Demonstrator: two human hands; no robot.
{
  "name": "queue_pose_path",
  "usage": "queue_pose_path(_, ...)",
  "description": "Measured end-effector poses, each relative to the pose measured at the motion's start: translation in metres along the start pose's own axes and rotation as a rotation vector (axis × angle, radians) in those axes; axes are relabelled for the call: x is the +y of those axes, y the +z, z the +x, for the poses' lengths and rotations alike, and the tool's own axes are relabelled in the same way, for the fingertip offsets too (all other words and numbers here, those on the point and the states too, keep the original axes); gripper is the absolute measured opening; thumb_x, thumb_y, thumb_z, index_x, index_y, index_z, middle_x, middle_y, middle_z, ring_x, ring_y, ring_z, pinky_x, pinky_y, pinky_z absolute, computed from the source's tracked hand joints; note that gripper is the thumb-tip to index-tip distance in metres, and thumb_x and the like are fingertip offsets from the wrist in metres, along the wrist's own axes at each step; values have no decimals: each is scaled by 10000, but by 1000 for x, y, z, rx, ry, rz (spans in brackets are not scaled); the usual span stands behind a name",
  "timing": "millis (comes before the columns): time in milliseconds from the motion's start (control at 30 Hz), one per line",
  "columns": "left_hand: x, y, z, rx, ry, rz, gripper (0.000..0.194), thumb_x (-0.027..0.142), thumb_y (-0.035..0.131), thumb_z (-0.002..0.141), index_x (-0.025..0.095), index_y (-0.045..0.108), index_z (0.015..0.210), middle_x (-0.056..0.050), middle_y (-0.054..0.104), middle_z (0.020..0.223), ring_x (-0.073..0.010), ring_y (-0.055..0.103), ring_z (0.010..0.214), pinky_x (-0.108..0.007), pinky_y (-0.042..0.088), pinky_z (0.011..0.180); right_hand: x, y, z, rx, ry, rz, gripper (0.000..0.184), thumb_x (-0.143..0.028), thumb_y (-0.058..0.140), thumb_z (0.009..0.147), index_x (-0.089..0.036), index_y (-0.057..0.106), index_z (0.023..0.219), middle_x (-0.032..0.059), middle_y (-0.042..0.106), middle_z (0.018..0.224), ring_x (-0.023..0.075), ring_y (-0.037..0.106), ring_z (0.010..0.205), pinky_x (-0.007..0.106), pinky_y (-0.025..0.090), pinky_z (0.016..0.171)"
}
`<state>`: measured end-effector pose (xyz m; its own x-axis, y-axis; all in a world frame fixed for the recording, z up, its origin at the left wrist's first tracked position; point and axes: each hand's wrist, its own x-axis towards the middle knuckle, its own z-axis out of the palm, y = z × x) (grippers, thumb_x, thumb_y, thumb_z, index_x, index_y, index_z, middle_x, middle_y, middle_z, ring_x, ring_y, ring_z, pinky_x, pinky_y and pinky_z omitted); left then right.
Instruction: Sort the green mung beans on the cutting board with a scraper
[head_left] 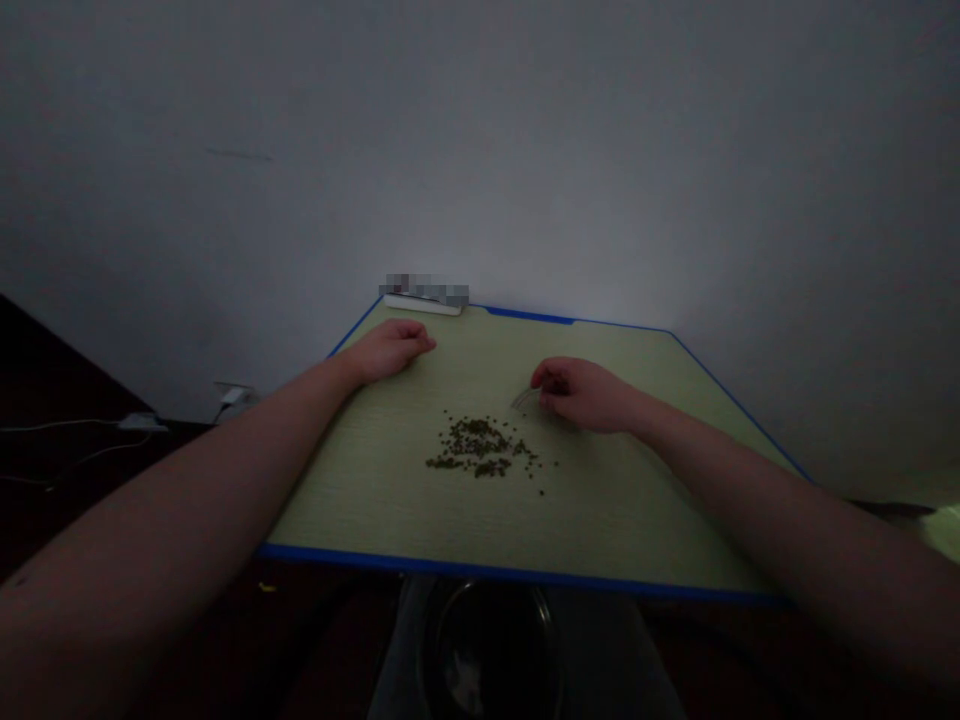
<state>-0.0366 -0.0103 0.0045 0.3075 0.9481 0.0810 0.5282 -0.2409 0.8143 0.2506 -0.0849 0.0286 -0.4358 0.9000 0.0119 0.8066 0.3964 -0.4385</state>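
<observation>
A loose pile of small dark green-brown beans (pixel 480 440) lies spread over the middle of the pale yellow-green table (pixel 600 530), with a few strays at its right side. My right hand (pixel 585 393) is just beyond the pile to the right, fingers pinched on thin tweezers (pixel 523 398). Their two fine tips point down and left, above the far right edge of the beans; whether they touch the tabletop I cannot tell. On the left part of the table my left hand (pixel 391 350) rests with its fingers curled closed, nothing showing in it.
At the far left corner of the table is a flat white object (pixel 422 304), partly blurred out. A blue edge (pixel 525 573) runs around the tabletop. Below the front edge sits a dark round shiny container (pixel 491 650). A plug and cables (pixel 234 398) are by the wall.
</observation>
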Motion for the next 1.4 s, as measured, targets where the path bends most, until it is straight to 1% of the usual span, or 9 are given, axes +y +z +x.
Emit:
queue_pose_path(167,3,-1,-2,-7,9,17,263,403,515,716,181,447,592,54,361,441,-73,305,406,-234,235,435,-4,5,11,-18,-47,-31,224,-157,557,699,-170,597,919,29,617,744,139,537,659,252,395,601)
queue_pose_path(333,5,0,-3,-23,-6,-3,266,411,511,718,182,443,602,59,344,438,-71,298,398,-234,232,430,-7,-1,-15,-111,-41,24,221,-155,546,713,-170,590,929,31,627,760,134,546,639,245,407,579)
queue_pose_path(400,4,0,-2,-20,-2,3,272,414,515,714,181,442,595,57,352,439,-70,303,399,-232,233,431,-4,-7,-18,-91,-14,103,201,-158,536,728,-171,569,926,25,625,741,129,552,626,238,413,562)
queue_pose_path(533,1,0,-1,-21,15,7,282,426,507,718,182,439,595,57,354,435,-73,309,400,-231,233,431,6,-16,10,46,112,79,215,-153,512,755,-170,535,969,22,632,719,119,565,601,225,421,541)
queue_pose_path(667,-3,-1,1,-11,21,16,282,426,507,721,181,435,600,58,359,435,-72,306,400,-229,233,431,14,-15,52,53,156,11,250,-116,537,720,-148,568,965,53,652,773,128,566,613,237,418,547)
queue_pose_path(767,-5,-1,2,-4,23,6,298,435,511,719,183,417,591,56,361,441,-71,312,400,-228,232,425,11,-11,57,12,139,-32,246,-104,574,672,-148,603,913,61,659,805,135,564,628,248,413,568)
queue_pose_path(1000,1,0,-1,-41,0,-14,282,421,504,729,181,427,603,65,340,430,-64,289,386,-229,220,419,-5,-6,-14,-129,51,-79,227,-146,566,677,-182,606,897,26,647,736,136,551,612,245,377,543)
queue_pose_path(1200,-1,-1,0,-16,13,18,292,428,504,729,180,423,598,62,350,440,-64,296,394,-229,232,426,-12,-1,-67,-49,102,-109,181,-189,503,748,-185,576,913,9,609,662,125,519,562,249,335,516)
queue_pose_path(1400,-2,0,1,-9,14,13,281,419,507,725,177,439,599,60,355,436,-67,303,399,-227,236,430,-17,4,-85,-7,133,-62,166,-193,495,765,-192,564,916,-5,584,633,125,514,561,244,328,509)
